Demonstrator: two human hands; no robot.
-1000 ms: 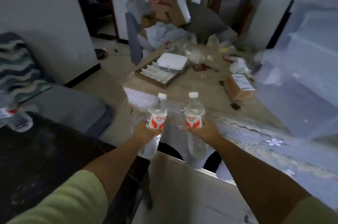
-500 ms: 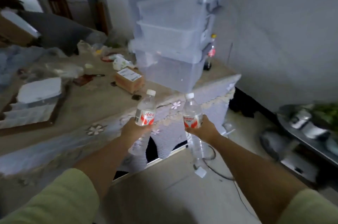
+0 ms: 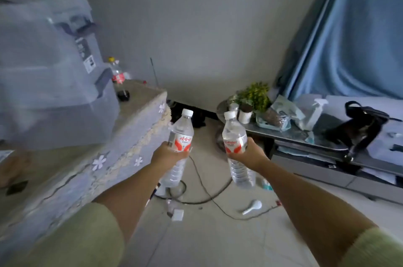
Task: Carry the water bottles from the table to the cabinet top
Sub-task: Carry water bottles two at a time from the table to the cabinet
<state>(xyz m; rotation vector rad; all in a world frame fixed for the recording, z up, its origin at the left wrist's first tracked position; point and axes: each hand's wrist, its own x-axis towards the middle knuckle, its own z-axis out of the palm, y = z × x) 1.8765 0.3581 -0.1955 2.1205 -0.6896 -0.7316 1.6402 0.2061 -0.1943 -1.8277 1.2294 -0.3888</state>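
Note:
My left hand (image 3: pixel 168 155) grips a clear water bottle (image 3: pixel 181 133) with a white cap and red-and-white label, held upright over the floor. My right hand (image 3: pixel 250 154) grips a second, matching water bottle (image 3: pixel 234 133), also upright. Both bottles hang in the air between the cloth-covered table (image 3: pixel 130 136) on the left and the low grey cabinet (image 3: pixel 327 170) on the right. The cabinet's top carries several things.
Stacked translucent storage bins (image 3: pixel 48 70) and a cola bottle (image 3: pixel 117 79) stand on the table. A green plant (image 3: pixel 255 94), bags, a spray bottle (image 3: pixel 316 114) and a black bag (image 3: pixel 362 127) crowd the cabinet top. Cables (image 3: pixel 207 192) and a white plug (image 3: pixel 177 214) lie on the floor. Blue curtain at right.
The view has swung right from the cluttered table toward the cabinet and curtain. Both hands keep their bottles, which now sit past the table's corner.

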